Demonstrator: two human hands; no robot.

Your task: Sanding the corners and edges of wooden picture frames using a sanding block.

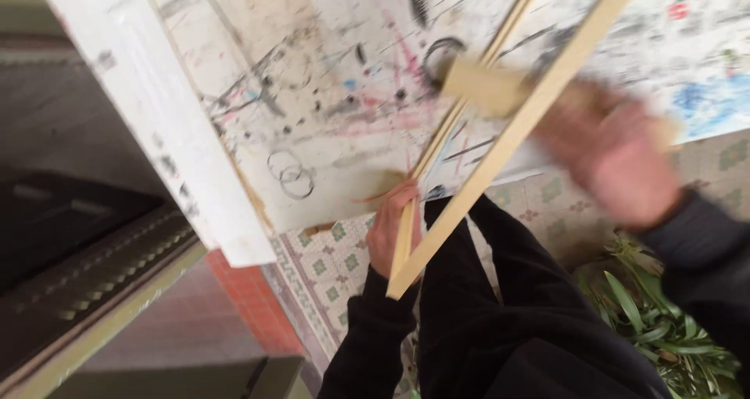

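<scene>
Head view is tilted and motion-smeared; my right hand (617, 161) is a blur, so I cannot tell how its fingers sit; it lies over a tan wooden block (488, 86), contact looks likely but the smear hides it; block edges are soft, its right end lost under the hand.

My left hand (391, 229) is sharper; fingers closed around the lower end of a thin wooden strip (437, 145), thumb side toward the paint-stained white surface (328, 78).

Strips: two counted; the thin one in my left hand and a wider strip (516, 133) crossing beside it; lower ends close together near my left wrist, upper ends cut off by the top edge; whether the two touch I cannot tell.

Surface runs out of frame top and right; marks on it are smudges and ring stains, two rings (291, 172) clear.

Hands: two, both mine, dark sleeves; my dark trousers (500, 321) fill the bottom; patterned floor tiles (328, 266) below the surface; one green leafy plant (664, 321), partly cut off at right.
</scene>
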